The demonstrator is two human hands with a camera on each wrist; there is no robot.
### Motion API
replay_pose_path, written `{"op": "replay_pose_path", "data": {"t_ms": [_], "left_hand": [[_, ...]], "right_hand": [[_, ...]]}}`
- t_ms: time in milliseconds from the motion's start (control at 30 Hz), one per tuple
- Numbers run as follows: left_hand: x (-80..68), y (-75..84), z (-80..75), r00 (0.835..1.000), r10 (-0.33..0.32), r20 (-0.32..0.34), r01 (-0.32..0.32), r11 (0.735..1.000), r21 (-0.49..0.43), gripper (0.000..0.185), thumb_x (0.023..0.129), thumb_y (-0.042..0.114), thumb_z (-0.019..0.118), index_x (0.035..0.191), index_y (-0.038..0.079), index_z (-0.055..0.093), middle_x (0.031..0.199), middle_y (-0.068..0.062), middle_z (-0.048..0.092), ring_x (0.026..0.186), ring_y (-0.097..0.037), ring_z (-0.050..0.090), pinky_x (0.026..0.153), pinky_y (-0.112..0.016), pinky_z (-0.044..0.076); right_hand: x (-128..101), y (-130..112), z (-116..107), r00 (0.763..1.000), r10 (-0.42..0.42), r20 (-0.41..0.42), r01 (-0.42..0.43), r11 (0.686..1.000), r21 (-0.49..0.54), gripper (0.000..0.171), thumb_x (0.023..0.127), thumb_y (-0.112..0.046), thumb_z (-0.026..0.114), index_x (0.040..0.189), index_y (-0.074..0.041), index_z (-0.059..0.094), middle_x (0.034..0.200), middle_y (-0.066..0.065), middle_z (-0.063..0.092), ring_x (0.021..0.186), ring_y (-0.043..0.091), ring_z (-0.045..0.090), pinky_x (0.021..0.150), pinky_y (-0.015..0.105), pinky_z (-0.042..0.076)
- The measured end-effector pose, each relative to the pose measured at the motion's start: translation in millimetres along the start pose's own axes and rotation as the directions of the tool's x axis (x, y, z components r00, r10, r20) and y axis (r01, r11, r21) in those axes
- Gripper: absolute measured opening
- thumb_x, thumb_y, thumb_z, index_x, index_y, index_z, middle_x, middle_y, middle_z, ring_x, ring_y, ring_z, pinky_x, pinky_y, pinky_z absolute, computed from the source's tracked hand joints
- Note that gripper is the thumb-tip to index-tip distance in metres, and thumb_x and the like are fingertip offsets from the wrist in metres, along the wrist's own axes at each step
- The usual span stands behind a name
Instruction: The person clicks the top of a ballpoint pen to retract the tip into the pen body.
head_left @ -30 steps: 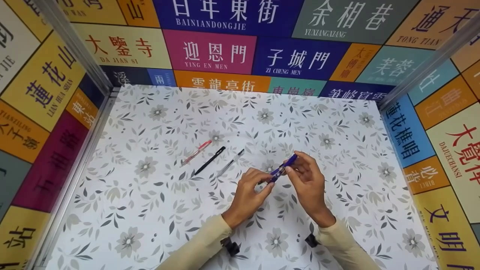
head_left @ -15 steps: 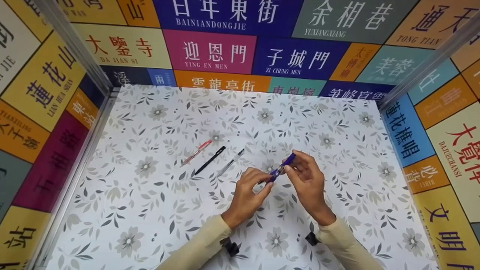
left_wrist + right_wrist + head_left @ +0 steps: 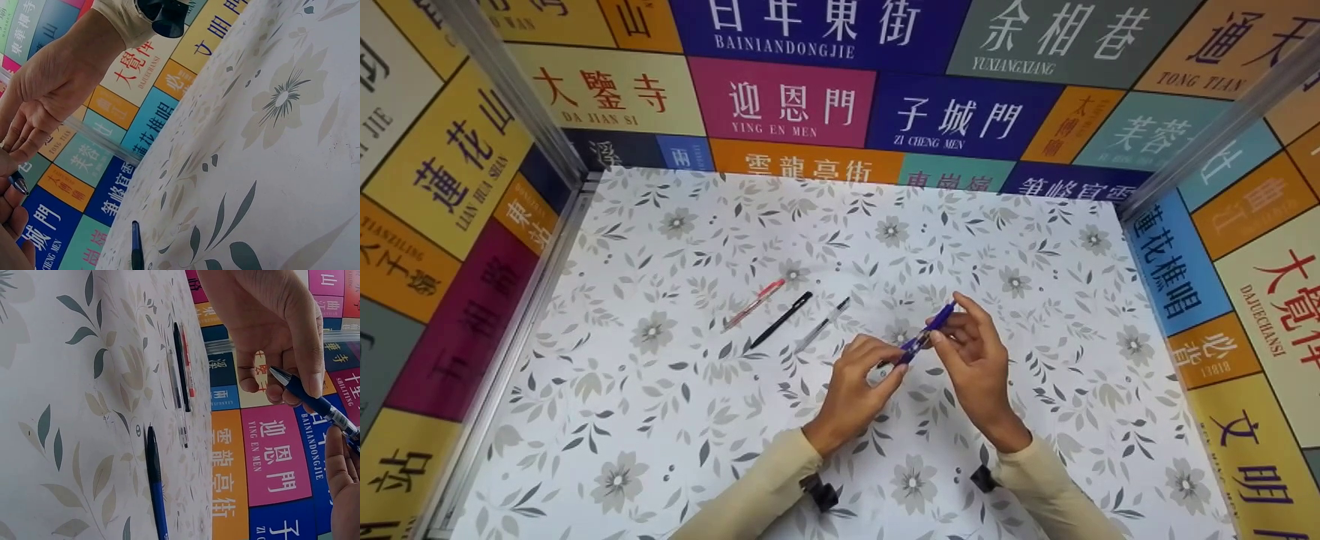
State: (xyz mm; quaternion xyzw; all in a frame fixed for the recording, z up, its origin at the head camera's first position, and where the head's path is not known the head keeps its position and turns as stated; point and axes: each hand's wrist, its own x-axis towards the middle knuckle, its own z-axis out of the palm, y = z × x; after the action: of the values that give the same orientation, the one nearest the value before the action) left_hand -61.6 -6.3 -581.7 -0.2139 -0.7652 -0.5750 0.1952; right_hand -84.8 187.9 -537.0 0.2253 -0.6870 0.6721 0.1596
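Observation:
A blue ballpoint pen point(image 3: 939, 318) is held slantwise above the table between both hands. My left hand point(image 3: 859, 382) pinches its lower end between thumb and fingers. Up the barrel, my right hand point(image 3: 979, 367) holds the pen, the index finger reaching to its upper end. In the right wrist view the pen's silver tip, dark blue grip point(image 3: 309, 399) and see-through barrel show, with the tip pointing out past the left thumb. A second blue pen point(image 3: 156, 486) with a black front lies on the table; the hands largely hide it in the head view.
Left of the hands, a red pen point(image 3: 754, 304), a black pen point(image 3: 780, 321) and a clear pen with a dark end point(image 3: 823, 324) lie slanted on the floral tabletop point(image 3: 735, 420). Colourful walls with printed signs point(image 3: 780, 105) enclose the back and sides.
My right index finger has stretched outward, and the pen's upper end now shows slightly farther up and right. The left hand and the three pens on the left are almost unchanged.

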Motion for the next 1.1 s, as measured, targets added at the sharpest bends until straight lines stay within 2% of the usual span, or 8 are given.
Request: {"op": "replay_pose_path", "data": {"t_ms": [267,567,867,1100], "left_hand": [[-1.3,-5.4,-2.1,1.0,-0.015,-0.002,0.015,0.999,0.03,0.013,0.099,0.008,0.082,0.112,0.01,0.082,0.104,0.004,0.077,0.101,-0.014,0.067,0.095,-0.034,0.052],[-6.7,-23.0,-8.9,1.0,-0.005,-0.026,0.008,0.995,0.104,0.012,0.097,0.008,0.084,0.108,0.01,0.083,0.099,0.002,0.076,0.097,-0.018,0.065,0.09,-0.04,0.05],[-11.4,-41.6,-16.8,0.996,-0.088,0.0,0.087,0.977,0.197,0.01,0.095,0.009,0.084,0.105,0.011,0.083,0.094,0.002,0.075,0.096,-0.019,0.064,0.087,-0.042,0.047],[-12.7,-53.0,-21.0,0.995,-0.102,0.005,0.097,0.961,0.26,0.009,0.094,0.01,0.083,0.103,0.009,0.083,0.093,0.001,0.076,0.097,-0.021,0.065,0.088,-0.046,0.048]], "right_hand": [[-1.6,2.8,-4.7,0.998,0.044,0.033,-0.044,0.999,-0.002,0.068,0.1,0.021,0.063,0.163,0.008,0.039,0.121,0.033,0.065,0.106,0.028,0.074,0.09,0.035,0.063],[-5.2,10.8,-16.9,0.996,0.083,0.038,-0.082,0.996,-0.044,0.068,0.103,0.016,0.062,0.166,0.0,0.04,0.125,0.035,0.064,0.108,0.028,0.076,0.09,0.035,0.063],[-11.1,20.3,-29.3,0.993,0.118,0.017,-0.116,0.99,-0.079,0.068,0.104,0.014,0.062,0.167,0.0,0.039,0.126,0.035,0.063,0.108,0.024,0.075,0.091,0.032,0.063],[-13.0,26.9,-37.0,0.99,0.143,0.005,-0.142,0.983,-0.12,0.065,0.106,0.009,0.064,0.166,-0.003,0.043,0.126,0.029,0.065,0.106,0.021,0.075,0.088,0.03,0.062]]}}
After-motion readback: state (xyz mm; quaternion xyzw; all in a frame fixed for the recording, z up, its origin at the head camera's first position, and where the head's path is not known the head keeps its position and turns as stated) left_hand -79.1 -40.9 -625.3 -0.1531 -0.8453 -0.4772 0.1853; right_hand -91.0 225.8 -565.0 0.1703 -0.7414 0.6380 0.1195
